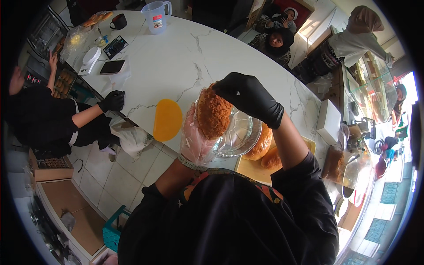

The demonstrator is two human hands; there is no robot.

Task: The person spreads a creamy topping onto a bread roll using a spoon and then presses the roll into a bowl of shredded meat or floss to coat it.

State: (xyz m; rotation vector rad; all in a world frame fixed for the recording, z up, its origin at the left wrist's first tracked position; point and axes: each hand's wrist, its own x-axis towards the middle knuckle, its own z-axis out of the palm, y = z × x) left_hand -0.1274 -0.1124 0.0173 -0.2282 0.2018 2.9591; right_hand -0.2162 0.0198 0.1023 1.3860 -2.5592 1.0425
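My left hand (pixel 194 139), in a clear plastic glove, holds up a long bun (pixel 214 112) coated in coarse brown shreds or crumbs. Its fingers wrap the bun's left side and underside. Over the bun's far end is my right hand (pixel 251 95) in a black glove, its fingertips pinched together at the coating; what lies between them is hidden. Just right of the bun, a round foil pan (pixel 240 134) stands below my right wrist. Glossy baked buns (pixel 259 148) without coating lie on a yellowish tray (pixel 247 171) by my right forearm.
A yellow dough scraper (pixel 168 120) lies on the marble-patterned table (pixel 176 57). Farther left are a phone (pixel 112 67), a white scale (pixel 90 59) and a dark mug (pixel 119 21). A clear jug (pixel 157 17) stands at the back. A co-worker's black-gloved hand (pixel 112 101) rests at the left edge.
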